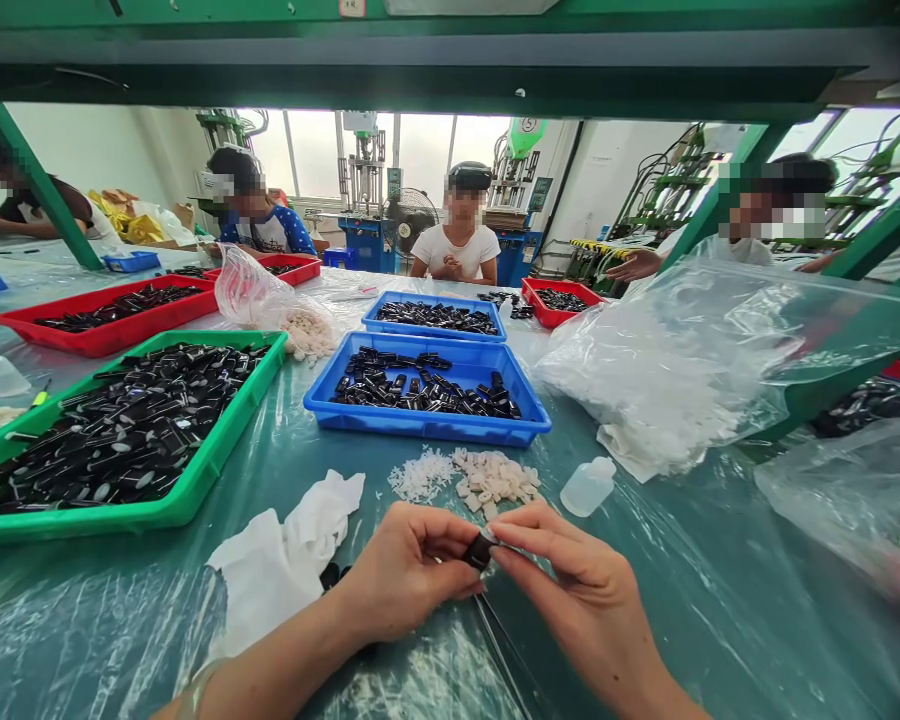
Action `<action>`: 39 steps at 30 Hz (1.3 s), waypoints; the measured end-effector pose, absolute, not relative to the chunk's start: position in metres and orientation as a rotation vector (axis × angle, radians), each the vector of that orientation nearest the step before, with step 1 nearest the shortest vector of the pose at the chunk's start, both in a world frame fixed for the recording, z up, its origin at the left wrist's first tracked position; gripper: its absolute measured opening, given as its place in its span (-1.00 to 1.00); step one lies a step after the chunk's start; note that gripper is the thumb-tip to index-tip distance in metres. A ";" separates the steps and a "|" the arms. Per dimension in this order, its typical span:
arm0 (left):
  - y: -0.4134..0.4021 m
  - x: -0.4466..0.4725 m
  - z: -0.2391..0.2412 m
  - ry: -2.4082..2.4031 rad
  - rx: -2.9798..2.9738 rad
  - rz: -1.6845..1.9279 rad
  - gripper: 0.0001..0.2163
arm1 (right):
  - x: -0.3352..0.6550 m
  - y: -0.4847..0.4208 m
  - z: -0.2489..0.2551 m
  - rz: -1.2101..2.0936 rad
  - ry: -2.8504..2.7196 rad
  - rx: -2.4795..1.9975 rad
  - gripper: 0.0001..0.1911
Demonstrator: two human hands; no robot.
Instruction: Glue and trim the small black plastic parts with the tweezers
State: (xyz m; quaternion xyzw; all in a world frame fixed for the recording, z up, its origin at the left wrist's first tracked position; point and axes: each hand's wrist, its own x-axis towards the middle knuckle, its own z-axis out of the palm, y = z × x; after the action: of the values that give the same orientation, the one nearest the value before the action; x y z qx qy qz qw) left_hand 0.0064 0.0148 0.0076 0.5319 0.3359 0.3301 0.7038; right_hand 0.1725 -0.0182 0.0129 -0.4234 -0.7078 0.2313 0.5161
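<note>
Between the thumb and fingers of my left hand (405, 570) is a small black plastic part (480, 552). My right hand (585, 580) pinches a small pale piece (489, 536) against the upper end of that part; the fingertips hide most of it. Thin metal tweezers (501, 650) lie on the table below the hands. Just beyond my fingers are a heap of small clear pieces (421, 475) and a heap of beige pieces (496, 478). A crumpled white cloth (292, 545) lies left of my left hand, with a few dark parts partly hidden by my wrist.
A blue tray (427, 430) and a green tray (195, 490) hold many black parts. A translucent squeeze bottle (589, 487) lies to the right, before a large plastic bag (675, 370). Green shelf beams (450, 85) cross overhead. Several people sit around the film-covered table.
</note>
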 end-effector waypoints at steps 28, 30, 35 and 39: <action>0.012 0.009 0.003 0.733 1.258 0.762 -0.82 | 0.169 -0.018 0.007 0.516 -1.704 -1.078 -0.78; 0.012 0.010 0.004 0.746 1.262 0.765 -0.81 | 0.169 -0.018 0.007 0.509 -1.709 -1.077 -0.78; 0.012 0.010 0.007 0.753 1.288 0.777 -0.79 | 0.167 -0.019 0.007 0.487 -1.723 -1.078 -0.78; 0.014 0.010 0.007 0.781 1.313 0.776 -0.83 | 0.166 -0.019 0.004 0.483 -1.725 -1.069 -0.79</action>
State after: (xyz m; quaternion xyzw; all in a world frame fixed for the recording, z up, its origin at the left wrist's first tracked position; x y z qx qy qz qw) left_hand 0.0104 0.0136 0.0065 0.5793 0.3444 0.3422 0.6548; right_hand 0.1661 -0.0189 0.0043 -0.4428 -0.7143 0.1999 0.5037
